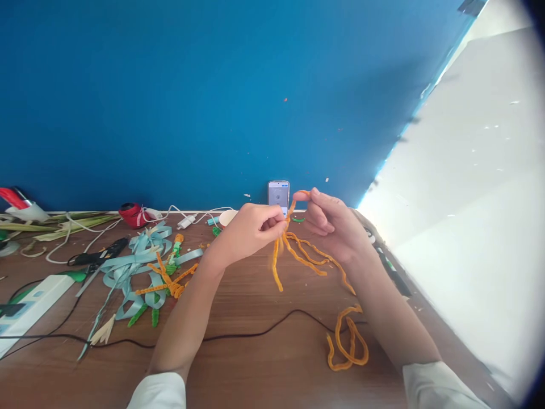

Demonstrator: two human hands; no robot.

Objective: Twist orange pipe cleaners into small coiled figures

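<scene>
Orange pipe cleaners (301, 258) hang in a bunch beneath my left hand (258, 227), whose thumb and fingers pinch them where they meet. One strand rises from that pinch to my right hand (330, 218), which grips its bent upper end between thumb and index finger. Several loose ends dangle above the table. Below my right forearm, another orange pipe cleaner (361, 352) lies looped on the wood. An orange twisted pipe-cleaner piece (172, 284) with several arms rests left of my left forearm, beside green pipe-cleaner pieces (155, 315).
A phone (278, 194) leans upright on the blue wall. Light-blue ribbon (123, 272) lies tangled at left, near a black glue gun (102, 253) and a white power strip (34, 304). A black cable (255, 333) crosses the brown table (255, 375).
</scene>
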